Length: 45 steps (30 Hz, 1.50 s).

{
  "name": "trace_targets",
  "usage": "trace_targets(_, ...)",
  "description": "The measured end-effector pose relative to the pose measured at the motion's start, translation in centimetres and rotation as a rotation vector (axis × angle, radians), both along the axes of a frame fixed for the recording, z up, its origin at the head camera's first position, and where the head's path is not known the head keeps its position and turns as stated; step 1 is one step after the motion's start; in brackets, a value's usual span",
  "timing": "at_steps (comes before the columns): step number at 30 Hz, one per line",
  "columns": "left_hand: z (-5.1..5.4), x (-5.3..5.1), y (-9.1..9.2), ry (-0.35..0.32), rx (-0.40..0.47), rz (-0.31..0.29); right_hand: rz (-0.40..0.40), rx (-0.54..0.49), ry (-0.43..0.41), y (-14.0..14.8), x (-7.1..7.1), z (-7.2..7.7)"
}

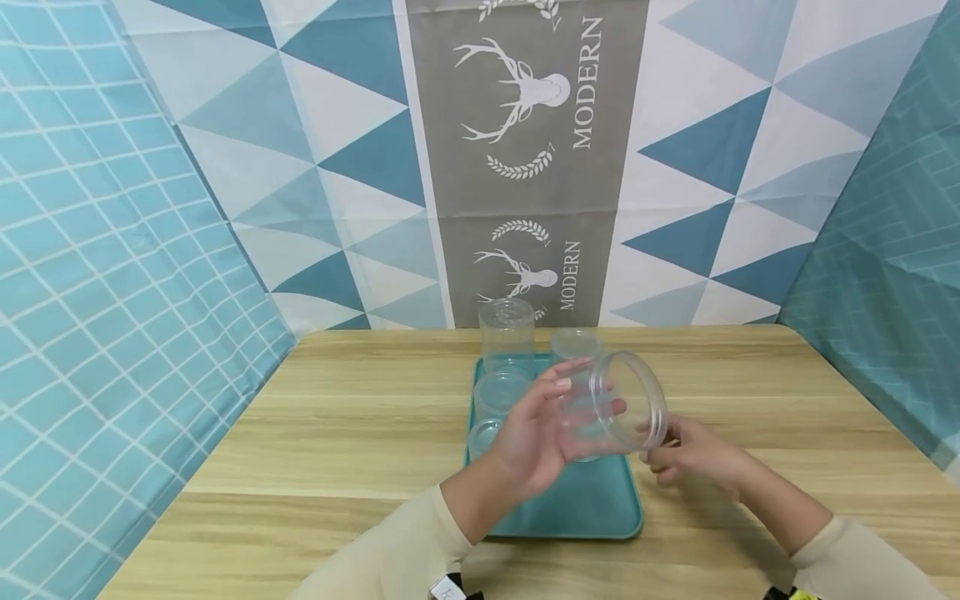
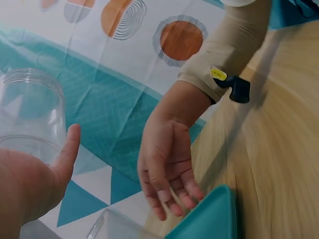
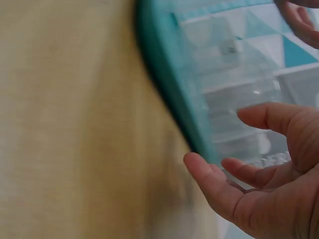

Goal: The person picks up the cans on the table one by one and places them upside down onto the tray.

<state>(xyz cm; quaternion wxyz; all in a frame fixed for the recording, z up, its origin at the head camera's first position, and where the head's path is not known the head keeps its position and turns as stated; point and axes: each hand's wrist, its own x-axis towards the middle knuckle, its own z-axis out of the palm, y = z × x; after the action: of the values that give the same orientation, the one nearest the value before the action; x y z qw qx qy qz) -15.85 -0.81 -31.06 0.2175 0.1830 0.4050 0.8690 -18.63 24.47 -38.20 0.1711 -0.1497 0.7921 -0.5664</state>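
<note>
My left hand [image 1: 532,437] grips a clear plastic jar [image 1: 630,400] around its side, above a teal tray [image 1: 570,504]. The jar lies tilted, its ringed mouth facing right. My right hand [image 1: 693,454] is just beyond the tray's right edge, close to the jar's mouth in the head view. In the right wrist view that hand [image 3: 279,184] has loosely bent fingers with nothing between them. A taller clear jar [image 1: 507,329] stands at the tray's back, with shorter clear containers [image 1: 501,392] in front of it. Another clear container [image 1: 576,342] stands at back right, partly hidden.
The tray rests on a light wooden table [image 1: 337,433]. Patterned cloth [image 1: 360,167] hangs behind the table, blue checked cloth [image 1: 112,250] at the left, and teal cloth [image 1: 892,250] at the right.
</note>
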Motion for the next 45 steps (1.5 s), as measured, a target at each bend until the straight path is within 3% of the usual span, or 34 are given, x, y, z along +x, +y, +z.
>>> trace_targets(12,1.1,0.5,-1.9,0.061,-0.118,-0.028,0.009,-0.044,-0.080,-2.2,0.5,-0.9)
trace_targets(18,1.8,1.1,-2.4,0.111,-0.175,-0.071,-0.002,-0.076,-0.028,-2.7,0.7,-1.5)
trace_targets(22,2.1,1.1,-2.7,0.135,-0.202,-0.089,-0.020,-0.027,0.014,-3.0,0.7,-1.6)
trace_targets(27,2.2,0.7,-3.1,0.180,-0.269,-0.059,-0.054,0.040,-0.003,-3.4,0.8,-1.4)
trace_targets(37,2.9,0.4,-3.6,0.300,-0.486,-0.011,-0.049,0.065,-0.020,-3.6,0.9,-1.2)
trace_targets(45,3.3,0.0,-3.3,0.488,-0.818,0.064,-0.020,0.012,-0.041,-3.2,0.9,-1.2)
